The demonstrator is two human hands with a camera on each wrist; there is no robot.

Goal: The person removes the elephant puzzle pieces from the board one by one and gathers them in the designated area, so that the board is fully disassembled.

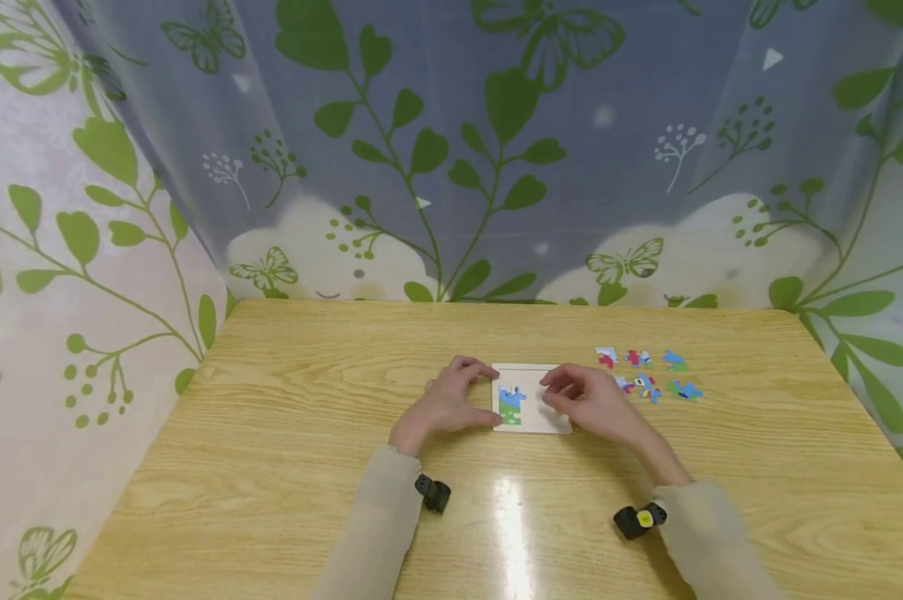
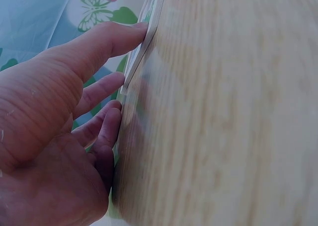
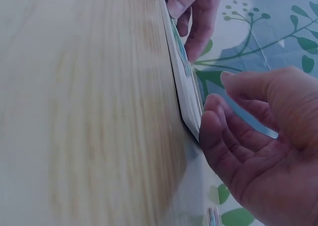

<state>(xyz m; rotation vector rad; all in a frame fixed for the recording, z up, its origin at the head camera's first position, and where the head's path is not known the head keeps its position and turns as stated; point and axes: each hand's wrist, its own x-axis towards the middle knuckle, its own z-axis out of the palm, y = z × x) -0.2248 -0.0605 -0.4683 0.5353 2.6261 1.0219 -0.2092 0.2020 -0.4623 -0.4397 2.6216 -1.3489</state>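
A white puzzle tray (image 1: 545, 423) lies flat on the table, with joined blue and green jigsaw pieces (image 1: 510, 407) at its left side. My left hand (image 1: 446, 402) holds the tray's left end, thumb at the near corner and a finger at the far one. In the left wrist view that thumb (image 2: 130, 37) rests on the tray's edge. Over the tray's right part hovers my right hand (image 1: 590, 402), its fingers loosely bent with no piece visible between them. The right wrist view shows its fingertips (image 3: 211, 121) close beside the tray's edge.
Several loose jigsaw pieces (image 1: 674, 360) lie in two rows right of the tray, partly behind the right hand. The wooden table (image 1: 309, 400) ends at a leaf-patterned curtain (image 1: 436, 150) at the back. Black wrist cameras (image 1: 435, 493) sit on both sleeves.
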